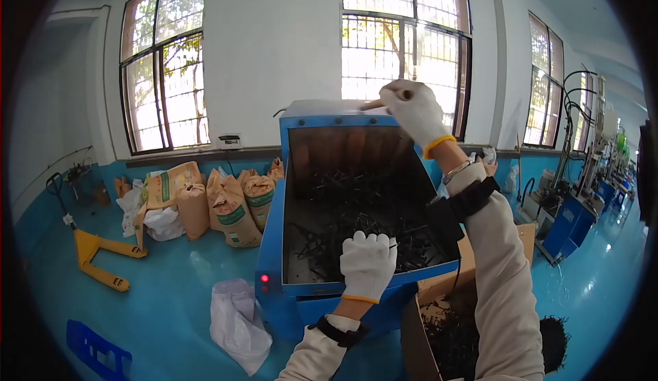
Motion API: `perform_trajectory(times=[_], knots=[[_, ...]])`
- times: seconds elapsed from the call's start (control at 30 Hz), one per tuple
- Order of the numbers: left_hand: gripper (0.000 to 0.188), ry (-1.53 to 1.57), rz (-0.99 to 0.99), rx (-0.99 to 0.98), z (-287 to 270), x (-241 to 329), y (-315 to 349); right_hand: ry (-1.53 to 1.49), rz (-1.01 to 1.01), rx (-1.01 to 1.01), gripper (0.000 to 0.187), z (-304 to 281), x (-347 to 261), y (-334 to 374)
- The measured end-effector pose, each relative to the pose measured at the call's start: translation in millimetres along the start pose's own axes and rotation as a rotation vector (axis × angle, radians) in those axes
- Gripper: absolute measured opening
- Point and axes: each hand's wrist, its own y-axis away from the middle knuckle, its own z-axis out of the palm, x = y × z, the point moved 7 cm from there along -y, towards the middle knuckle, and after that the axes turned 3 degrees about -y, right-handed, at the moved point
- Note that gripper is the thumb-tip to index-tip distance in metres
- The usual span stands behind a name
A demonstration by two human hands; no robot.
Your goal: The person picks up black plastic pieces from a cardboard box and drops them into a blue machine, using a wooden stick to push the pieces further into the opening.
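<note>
My left hand (pixel 369 264), in a white knit glove, is closed at the front rim of a blue machine's hopper (pixel 274 223). Its fingers curl away from view, so what they hold is hidden. Thin black plastic scraps (pixel 411 247) lie loose around it in the hopper. Higher up, my right hand (pixel 417 110), gloved the same way, is raised over the hopper's far right edge with its fingers curled. A blurred brownish piece sticks out to its left; I cannot make out whether it is a bare finger or a held thing.
An open cardboard box (pixel 415 336) of black scraps stands right of the machine, with a dark pile (pixel 554 343) beyond it. Left are a white sack (pixel 236 323), a yellow pallet jack (pixel 89 251), a blue plastic piece (pixel 96 350) and several brown paper sacks (pixel 232 210).
</note>
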Motion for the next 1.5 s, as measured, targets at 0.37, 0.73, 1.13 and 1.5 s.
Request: perform_trajectory(times=[0.37,0.73,1.13,1.5], knots=[[0.031,0.044,0.04,0.028,-0.7,8.8,1.8,0.184,-0.189,0.037,0.029,27.9,22.5,-40.8],[0.032,0.039,0.046,0.025,-1.4,4.9,-4.4,-0.024,-0.121,-0.104,0.032,57.5,11.7,-67.8],[0.031,0.055,0.018,0.001,-2.1,3.6,-0.2,-0.019,-0.202,-0.164,0.034,82.3,-6.1,-77.1],[0.031,0.052,-0.005,-0.008,-4.2,3.0,1.0,-0.306,-0.185,0.045,0.034,-23.1,26.9,-39.9]])
